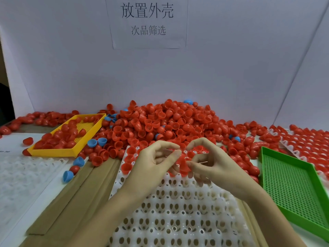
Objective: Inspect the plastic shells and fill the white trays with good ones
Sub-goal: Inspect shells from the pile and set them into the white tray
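Both my hands meet over the far end of the white tray [178, 211] at the centre of the frame. My left hand [153, 164] and my right hand [213, 164] each have fingers curled in on a red shell [185, 163] held between them, turning it over for a look (whether it is one shell or two nested ones I cannot tell).

By my judgement the job is barely begun on this tray. Only a few red shells sit in its top rows, just beyond my fingers, and all the cups toward the bottom of the frame stand bare. At the right edge another white tray [306, 145] looks filled with shells. The big heap of red shells [160, 122] in the middle of the frame, with a few blue shells [97, 142] mixed in, remains to be sorted.

The yellow basket [71, 152] at the left holds a scatter of red shells; the green basket [292, 184] at the lower right holds none. A further white tray [26, 172] lies at the lower left.

The table [10, 141] is white, with cardboard strips [74, 189] under the tray. A white wall [71, 68] behind carries a printed paper sign [146, 22] at the top centre.
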Demonstrator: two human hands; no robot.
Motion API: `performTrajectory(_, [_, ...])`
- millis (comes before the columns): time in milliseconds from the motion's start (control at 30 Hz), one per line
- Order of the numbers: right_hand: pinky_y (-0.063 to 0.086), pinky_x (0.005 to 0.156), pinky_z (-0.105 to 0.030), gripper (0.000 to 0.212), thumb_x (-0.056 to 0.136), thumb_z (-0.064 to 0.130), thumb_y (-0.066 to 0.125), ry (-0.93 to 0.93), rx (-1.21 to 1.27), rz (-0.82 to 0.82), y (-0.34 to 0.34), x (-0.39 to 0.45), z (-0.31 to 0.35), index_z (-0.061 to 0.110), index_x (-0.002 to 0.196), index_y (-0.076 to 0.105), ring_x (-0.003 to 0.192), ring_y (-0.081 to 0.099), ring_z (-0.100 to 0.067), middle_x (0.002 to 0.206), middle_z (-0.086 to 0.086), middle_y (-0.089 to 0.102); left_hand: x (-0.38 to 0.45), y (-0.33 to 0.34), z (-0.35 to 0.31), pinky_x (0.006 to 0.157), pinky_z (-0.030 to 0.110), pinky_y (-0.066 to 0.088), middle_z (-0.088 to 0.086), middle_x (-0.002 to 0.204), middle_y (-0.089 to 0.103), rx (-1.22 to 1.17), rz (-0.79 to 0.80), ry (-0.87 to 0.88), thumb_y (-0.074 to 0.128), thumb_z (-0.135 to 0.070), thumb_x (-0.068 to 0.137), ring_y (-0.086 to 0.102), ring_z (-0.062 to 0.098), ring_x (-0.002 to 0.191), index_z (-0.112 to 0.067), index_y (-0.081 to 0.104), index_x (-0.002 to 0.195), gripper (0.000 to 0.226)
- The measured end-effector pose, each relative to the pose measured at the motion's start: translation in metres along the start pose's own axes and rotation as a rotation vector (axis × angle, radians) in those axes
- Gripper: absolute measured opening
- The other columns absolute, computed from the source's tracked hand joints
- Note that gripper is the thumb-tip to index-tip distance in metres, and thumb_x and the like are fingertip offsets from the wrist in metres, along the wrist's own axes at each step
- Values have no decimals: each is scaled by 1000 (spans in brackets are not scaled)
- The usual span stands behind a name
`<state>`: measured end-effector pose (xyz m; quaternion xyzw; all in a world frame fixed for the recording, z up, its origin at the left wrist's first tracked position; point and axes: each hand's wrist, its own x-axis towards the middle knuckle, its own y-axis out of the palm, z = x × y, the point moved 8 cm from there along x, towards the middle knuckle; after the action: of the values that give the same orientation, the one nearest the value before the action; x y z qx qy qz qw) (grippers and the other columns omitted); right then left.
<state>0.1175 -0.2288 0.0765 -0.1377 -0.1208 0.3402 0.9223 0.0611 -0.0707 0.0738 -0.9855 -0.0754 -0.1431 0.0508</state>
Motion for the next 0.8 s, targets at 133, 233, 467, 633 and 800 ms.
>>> performTrajectory(133, [45,50,-24,33,95,25,68,2,-3,122,6,-4,3,27,125,56,58,62,-24,79,-12,73,-1,7,10,90,22,57,1,106,79,-94,69,-102,69,-28,97,77,17,98,-28,61,130,33])
performTrajectory(233, [42,46,-24,31,93,31,67,-30,-41,123,7,-5,8,29,123,59,55,64,-23,82,-12,76,0,6,10,95,25,57,-2,110,79,-69,68,-82,69,-25,98,75,15,104,-29,60,131,34])
performTrajectory(467, [50,48,-20,13,101,19,65,-137,-316,-83,-3,-1,7,32,105,65,59,73,-14,77,5,78,3,-1,6,96,20,56,-10,114,78,-28,65,-70,67,-38,97,75,9,104,-31,60,132,36])
performTrajectory(633, [52,60,-14,13,98,25,68,-76,-582,-261,-31,3,-12,36,106,68,59,68,-5,68,15,73,13,-42,5,82,30,63,-9,106,78,-25,-179,-114,60,-40,101,75,10,97,-27,66,120,24])
performTrajectory(800, [55,58,-24,9,96,26,71,12,-688,-236,-26,12,-36,31,104,71,53,62,-12,62,1,68,17,-64,10,72,32,64,2,98,79,-81,-294,-171,59,-28,104,76,21,90,-14,68,116,21])
